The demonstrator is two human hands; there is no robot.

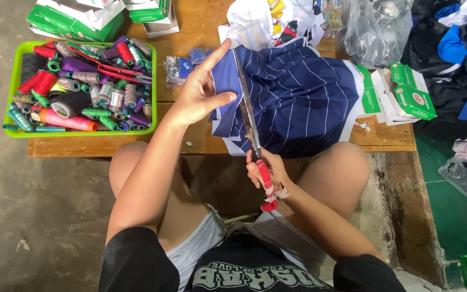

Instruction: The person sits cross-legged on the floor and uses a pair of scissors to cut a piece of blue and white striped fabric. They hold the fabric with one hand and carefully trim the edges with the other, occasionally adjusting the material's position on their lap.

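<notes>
A navy garment with thin white stripes (304, 100) lies over the edge of a low wooden table (390, 138). My left hand (201, 92) pinches its left edge, index finger stretched upward. My right hand (268, 173) grips the red-wrapped handles of long scissors (247, 111). The blades point away from me and run along the fabric's left edge, right beside my left hand.
A green tray (12, 92) full of several thread spools and red-handled scissors sits at the table's left. Green and white boxes (409, 97) lie at right and at the back left. Clear plastic bags (374, 30) and piled clothes (460, 48) fill the right.
</notes>
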